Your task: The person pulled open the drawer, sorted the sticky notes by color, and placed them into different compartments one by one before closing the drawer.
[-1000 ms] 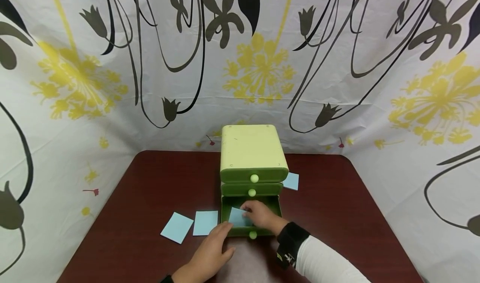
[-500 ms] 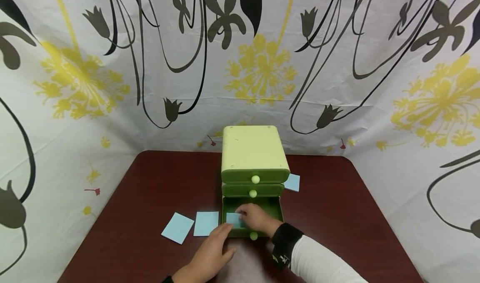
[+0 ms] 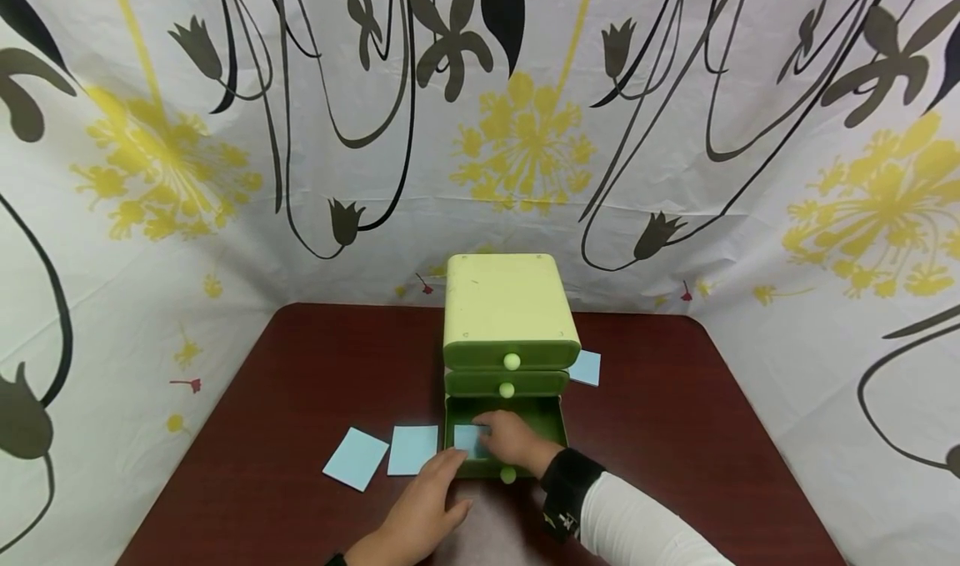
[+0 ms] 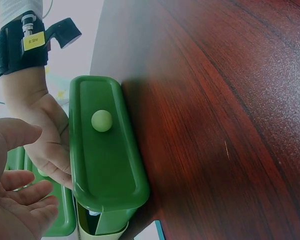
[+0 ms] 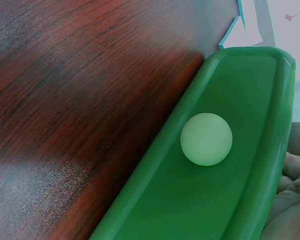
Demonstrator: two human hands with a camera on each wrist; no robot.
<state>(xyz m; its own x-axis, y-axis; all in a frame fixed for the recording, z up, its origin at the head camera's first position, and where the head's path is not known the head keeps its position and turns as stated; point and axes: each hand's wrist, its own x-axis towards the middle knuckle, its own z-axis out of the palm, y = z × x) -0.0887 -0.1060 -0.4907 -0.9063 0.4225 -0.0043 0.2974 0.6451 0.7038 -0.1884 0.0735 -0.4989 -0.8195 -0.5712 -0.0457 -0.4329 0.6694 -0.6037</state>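
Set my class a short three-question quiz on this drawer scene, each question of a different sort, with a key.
1. True or false: the bottom drawer of the drawer unit is pulled open.
2. Which hand reaches into that drawer? A) right hand B) left hand
3. How many blue paper squares lie on the table left of the unit?

Key
1. True; the two drawers above it are closed.
2. A; it rests on a blue paper square inside, while the left hand touches the drawer's front corner.
3. Two; another lies to the unit's right.

Pale blue paper square (image 3: 469,438) flat inside pulled-out bottom green drawer (image 3: 540,416).
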